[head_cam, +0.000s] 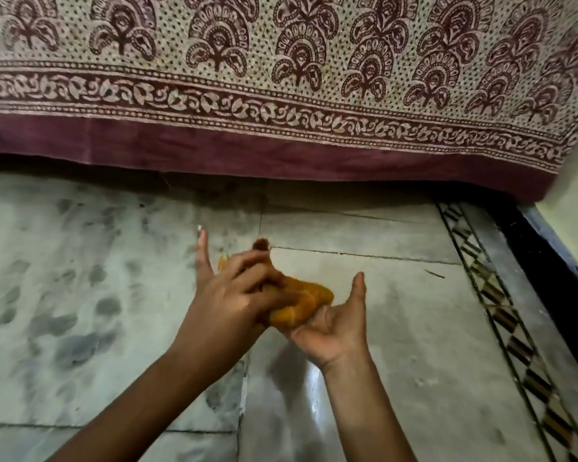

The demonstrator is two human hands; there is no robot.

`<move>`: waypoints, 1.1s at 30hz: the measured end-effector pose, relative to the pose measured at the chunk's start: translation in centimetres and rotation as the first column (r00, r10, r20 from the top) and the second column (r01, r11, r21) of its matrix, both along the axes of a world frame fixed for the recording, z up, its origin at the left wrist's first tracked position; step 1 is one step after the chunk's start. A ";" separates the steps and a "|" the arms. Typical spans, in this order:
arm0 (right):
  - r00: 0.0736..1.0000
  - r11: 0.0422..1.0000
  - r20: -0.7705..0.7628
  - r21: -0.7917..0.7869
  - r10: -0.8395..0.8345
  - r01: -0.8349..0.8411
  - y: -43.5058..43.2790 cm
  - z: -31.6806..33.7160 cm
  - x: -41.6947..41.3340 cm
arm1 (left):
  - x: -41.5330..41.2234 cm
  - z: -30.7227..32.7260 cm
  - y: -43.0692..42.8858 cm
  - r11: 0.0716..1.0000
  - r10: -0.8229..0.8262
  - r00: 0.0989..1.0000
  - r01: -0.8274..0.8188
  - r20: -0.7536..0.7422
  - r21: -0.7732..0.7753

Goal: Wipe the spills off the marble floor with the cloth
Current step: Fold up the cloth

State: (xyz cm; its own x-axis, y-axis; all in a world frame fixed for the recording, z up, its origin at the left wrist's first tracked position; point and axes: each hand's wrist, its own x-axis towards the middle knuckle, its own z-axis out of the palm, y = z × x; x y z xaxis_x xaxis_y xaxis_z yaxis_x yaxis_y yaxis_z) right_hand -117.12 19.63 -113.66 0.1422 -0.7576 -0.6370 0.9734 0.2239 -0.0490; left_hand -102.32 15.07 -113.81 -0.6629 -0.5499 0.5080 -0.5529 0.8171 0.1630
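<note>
Nearest you, below your wrists, the marble floor (414,328) carries a glossy patch (311,378). I judge it to be wet, but I cannot tell whether it is already wiped or not. Above it your right hand (331,328) lies palm up, thumb straight, spread flat under the cloth (301,303), which rests bunched on it. Your left hand (234,295) comes over from the other side, its fingers curled into the cloth, with one finger sticking straight out. The cloth is off the floor, held between both hands, so no wiping stroke is under way; you seem to be bunching it for one. Just past your left fingertips lie small yellowish flecks (222,260), likely spill not yet cleared. Farther off hangs a patterned bedsheet (281,78).
</note>
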 end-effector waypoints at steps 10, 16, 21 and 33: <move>0.942 0.979 -0.326 0.155 -0.074 0.130 -9.8 0.7 -2.4 | -4.1 -1.5 -3.2 -0.140 0.854 0.513 0.384 -0.085 0.913; 0.868 0.979 -0.497 0.174 -0.009 0.109 -14.4 4.6 -1.8 | -6.4 1.3 -7.7 -0.202 0.968 0.250 0.749 0.014 0.631; 0.832 0.929 -0.518 0.371 0.200 0.007 -9.1 10.0 -4.7 | -6.4 8.9 -6.0 -0.215 0.948 0.316 0.531 0.044 0.820; 0.926 0.959 -0.303 0.235 0.225 -0.156 1.6 39.0 -12.2 | -9.1 39.7 -1.5 -0.086 0.652 0.723 0.371 -0.229 0.925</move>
